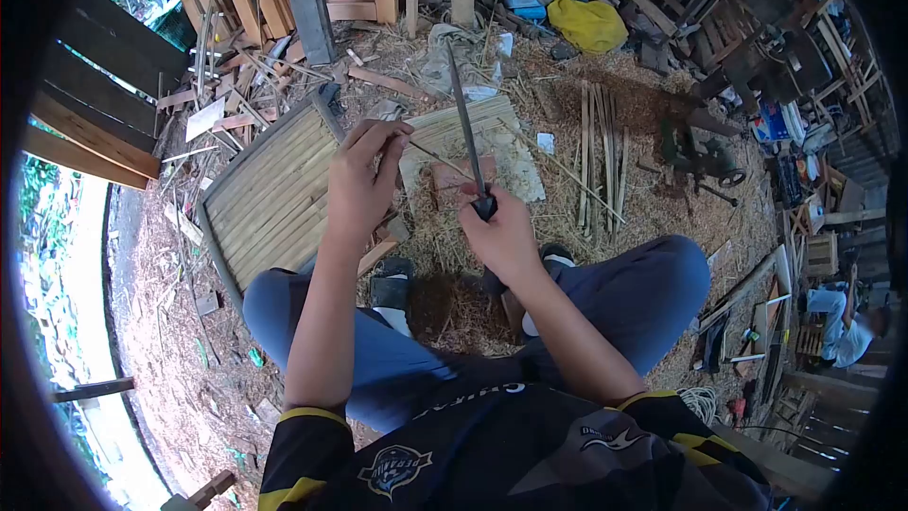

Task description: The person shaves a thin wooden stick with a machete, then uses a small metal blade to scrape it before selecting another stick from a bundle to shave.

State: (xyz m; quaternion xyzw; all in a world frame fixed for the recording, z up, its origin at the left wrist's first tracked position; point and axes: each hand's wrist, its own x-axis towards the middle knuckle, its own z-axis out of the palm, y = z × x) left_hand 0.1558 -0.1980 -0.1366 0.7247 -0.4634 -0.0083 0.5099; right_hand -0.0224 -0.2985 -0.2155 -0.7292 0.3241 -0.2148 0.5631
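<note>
My right hand (501, 237) is clenched around the handle of a long knife (465, 123), blade pointing to twelve o'clock. My left hand (359, 185) pinches a thin bamboo strip (445, 163) between its fingers (390, 132), touching the blade.

Dirt floor (662, 218): sawdust, woven bamboo panel (270, 189), bamboo strips (596, 156), possibly cloth (445, 57).

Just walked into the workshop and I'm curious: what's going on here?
A person sits low over a floor strewn with shavings. The right hand grips the handle of a long dark blade that points away from them. The left hand pinches one end of a thin bamboo strip, which crosses the blade. A woven bamboo panel lies to the left and loose bamboo slats to the right.
</note>
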